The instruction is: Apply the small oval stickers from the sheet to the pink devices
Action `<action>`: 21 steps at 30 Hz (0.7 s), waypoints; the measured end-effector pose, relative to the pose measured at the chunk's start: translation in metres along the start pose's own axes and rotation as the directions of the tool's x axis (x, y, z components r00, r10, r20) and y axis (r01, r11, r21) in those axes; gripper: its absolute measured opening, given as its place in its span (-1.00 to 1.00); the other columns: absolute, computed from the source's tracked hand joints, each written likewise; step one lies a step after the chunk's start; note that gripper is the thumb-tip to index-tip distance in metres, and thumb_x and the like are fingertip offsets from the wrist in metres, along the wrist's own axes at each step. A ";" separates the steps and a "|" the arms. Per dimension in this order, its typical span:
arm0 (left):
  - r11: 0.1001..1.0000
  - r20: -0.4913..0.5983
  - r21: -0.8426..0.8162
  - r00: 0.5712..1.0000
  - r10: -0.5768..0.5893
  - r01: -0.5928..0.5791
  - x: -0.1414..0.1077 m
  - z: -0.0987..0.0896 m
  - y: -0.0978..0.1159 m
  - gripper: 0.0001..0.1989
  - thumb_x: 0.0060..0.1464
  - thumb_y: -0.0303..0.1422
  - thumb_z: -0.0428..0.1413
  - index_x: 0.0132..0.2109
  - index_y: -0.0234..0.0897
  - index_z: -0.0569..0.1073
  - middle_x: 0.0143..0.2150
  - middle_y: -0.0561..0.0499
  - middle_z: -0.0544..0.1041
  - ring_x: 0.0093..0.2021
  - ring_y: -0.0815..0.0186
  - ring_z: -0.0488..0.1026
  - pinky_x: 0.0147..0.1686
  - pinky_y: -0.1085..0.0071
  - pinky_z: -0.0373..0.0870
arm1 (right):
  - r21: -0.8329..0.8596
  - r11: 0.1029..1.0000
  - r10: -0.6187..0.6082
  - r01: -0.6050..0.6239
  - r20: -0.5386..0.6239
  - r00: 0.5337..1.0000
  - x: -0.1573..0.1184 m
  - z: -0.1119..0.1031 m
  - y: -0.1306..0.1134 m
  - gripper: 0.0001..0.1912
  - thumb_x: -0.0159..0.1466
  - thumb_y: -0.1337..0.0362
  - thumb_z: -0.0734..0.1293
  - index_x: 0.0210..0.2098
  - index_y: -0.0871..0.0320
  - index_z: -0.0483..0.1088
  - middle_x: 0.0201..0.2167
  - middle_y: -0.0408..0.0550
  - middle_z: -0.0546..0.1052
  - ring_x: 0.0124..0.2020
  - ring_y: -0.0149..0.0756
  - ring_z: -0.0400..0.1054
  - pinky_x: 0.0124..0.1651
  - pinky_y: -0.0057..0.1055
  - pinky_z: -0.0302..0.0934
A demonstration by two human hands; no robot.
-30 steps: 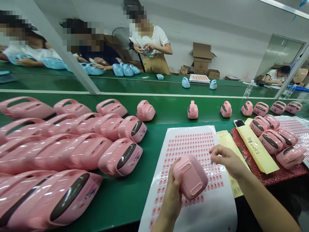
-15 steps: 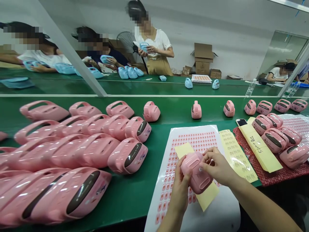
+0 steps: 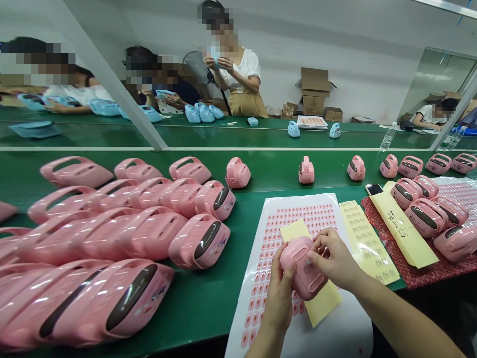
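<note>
Got a pink case (image 3: pixel 307 281) clamped in the left hand (image 3: pixel 280 287), wedged between thumb and fingers at its left side. Also touching its upper right with the bent fingers of the right hand (image 3: pixel 332 256), but can't tell if pinching anything. Held over a sticker sheet (image 3: pixel 274 238) btw.

The left hand (image 3: pixel 278 286) and right hand (image 3: pixel 335 258) are bare, as are the 2 slim forearms (image 3: pixel 400 308).
</note>
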State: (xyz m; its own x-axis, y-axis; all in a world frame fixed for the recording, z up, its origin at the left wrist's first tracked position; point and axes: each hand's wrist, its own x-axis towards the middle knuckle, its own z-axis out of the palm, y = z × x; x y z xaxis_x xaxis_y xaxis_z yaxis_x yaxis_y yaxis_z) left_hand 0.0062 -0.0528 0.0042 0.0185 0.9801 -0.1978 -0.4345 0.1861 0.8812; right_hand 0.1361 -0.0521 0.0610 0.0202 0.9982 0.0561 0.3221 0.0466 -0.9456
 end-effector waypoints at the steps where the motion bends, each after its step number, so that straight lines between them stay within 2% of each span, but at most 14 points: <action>1: 1.000 0.001 -0.002 1.000 -0.003 0.003 -0.001 0.001 0.001 -0.31 -0.15 -0.03 0.22 0.12 -0.14 0.27 0.13 -0.14 0.35 0.13 -0.02 0.27 -0.08 0.21 0.36 | -0.005 1.000 -0.011 0.011 -0.003 1.000 -0.001 0.000 0.000 -0.90 0.07 0.39 0.31 -0.54 0.14 0.29 -0.32 -0.13 0.25 -0.40 -0.42 0.26 -0.32 -0.41 0.31; 4: 1.000 -0.001 -0.011 1.000 -0.009 0.009 -0.002 0.002 0.002 -0.31 -0.15 -0.04 0.23 0.12 -0.14 0.28 0.10 -0.13 0.38 0.09 -0.02 0.32 -0.09 0.19 0.37 | -0.038 0.996 -0.087 0.086 -0.027 0.996 -0.003 0.005 0.004 -0.91 0.09 0.39 0.28 -0.52 0.14 0.28 -0.31 -0.11 0.25 -0.40 -0.40 0.26 -0.37 -0.41 0.31; 6: 1.000 -0.016 -0.013 1.000 0.002 -0.003 -0.001 0.002 0.001 -0.34 -0.14 -0.04 0.23 0.10 -0.16 0.29 0.09 -0.12 0.39 0.10 0.00 0.31 -0.06 0.20 0.35 | -0.087 0.976 -0.206 0.200 -0.068 0.976 -0.006 0.011 0.008 -0.92 0.11 0.41 0.25 -0.50 0.13 0.27 -0.30 -0.07 0.25 -0.34 -0.34 0.28 -0.33 -0.36 0.32; 8: 0.999 -0.039 -0.014 0.999 0.031 -0.032 0.000 0.002 -0.001 -0.37 -0.14 -0.05 0.23 0.06 -0.17 0.32 0.06 -0.11 0.41 0.13 0.01 0.28 -0.01 0.21 0.31 | -0.143 0.932 -0.352 0.332 -0.143 0.925 -0.006 0.016 0.011 -0.91 0.15 0.41 0.20 -0.46 0.12 0.26 -0.29 -0.04 0.26 -0.27 -0.28 0.28 -0.24 -0.30 0.31; 10: 0.998 -0.072 -0.014 0.996 0.053 -0.054 0.002 0.002 -0.003 -0.41 -0.16 -0.06 0.24 0.01 -0.18 0.36 0.03 -0.08 0.44 0.13 0.03 0.29 -0.01 0.24 0.32 | -0.166 0.906 -0.421 0.390 -0.264 0.868 -0.004 0.017 0.016 -0.90 0.20 0.37 0.16 -0.43 0.10 0.24 -0.32 -0.02 0.27 -0.26 -0.25 0.28 -0.25 -0.29 0.31; 12: 0.999 -0.101 -0.031 0.994 0.040 -0.044 0.003 0.002 -0.004 -0.45 -0.17 -0.04 0.23 -0.03 -0.17 0.38 -0.03 -0.03 0.47 0.08 0.06 0.35 -0.07 0.26 0.37 | -0.130 0.935 -0.354 0.329 -0.389 0.851 -0.001 0.012 0.022 -0.90 0.26 0.30 0.12 -0.39 0.09 0.21 -0.34 -0.02 0.29 -0.31 -0.26 0.28 -0.34 -0.32 0.30; 14: 0.997 -0.115 -0.078 0.993 -0.007 -0.002 0.003 0.003 -0.003 -0.47 -0.19 -0.05 0.24 -0.06 -0.15 0.40 -0.10 0.01 0.51 0.01 0.09 0.40 -0.14 0.29 0.42 | -0.089 0.977 -0.212 0.193 -0.429 0.878 0.000 0.004 0.032 -0.88 0.28 0.23 0.11 -0.33 0.10 0.21 -0.31 -0.01 0.33 -0.33 -0.26 0.29 -0.34 -0.30 0.30; 16: 0.988 -0.132 -0.153 0.990 -0.056 0.035 0.003 0.004 -0.002 -0.48 -0.23 -0.10 0.26 -0.09 -0.17 0.42 -0.17 0.03 0.54 -0.03 0.10 0.43 -0.19 0.32 0.45 | -0.099 0.994 -0.074 0.039 -0.382 0.921 -0.003 -0.003 0.046 -0.83 0.25 0.19 0.15 -0.21 0.13 0.23 -0.25 0.02 0.38 -0.29 -0.22 0.31 -0.23 -0.23 0.29; 18: 0.971 -0.165 -0.231 0.980 -0.107 0.067 0.004 0.006 0.001 -0.47 -0.29 -0.14 0.27 -0.09 -0.20 0.43 -0.28 0.04 0.57 -0.08 0.07 0.47 -0.24 0.30 0.47 | -0.147 0.985 0.048 -0.094 -0.294 0.955 -0.009 -0.004 0.061 -0.65 0.18 0.22 0.24 -0.05 0.17 0.23 -0.19 0.06 0.41 -0.25 -0.19 0.33 -0.15 -0.20 0.27; 21: 0.947 -0.198 -0.310 0.968 -0.152 0.085 0.005 0.010 0.005 -0.41 -0.32 -0.15 0.26 -0.06 -0.24 0.44 -0.43 0.06 0.57 -0.22 0.02 0.53 -0.33 0.22 0.50 | -0.184 0.957 0.204 -0.222 -0.115 0.972 -0.020 0.005 0.077 -0.39 0.11 0.30 0.30 0.14 0.19 0.10 -0.27 -0.02 0.44 -0.34 -0.22 0.37 -0.22 -0.28 0.26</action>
State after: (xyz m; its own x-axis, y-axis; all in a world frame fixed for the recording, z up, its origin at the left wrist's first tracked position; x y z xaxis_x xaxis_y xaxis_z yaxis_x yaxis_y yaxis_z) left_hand 0.0132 -0.0466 0.0116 -0.0943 0.9071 -0.4101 -0.6890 0.2379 0.6846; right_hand 0.1555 -0.0679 -0.0151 0.1941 0.9758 -0.1012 0.4780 -0.1841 -0.8588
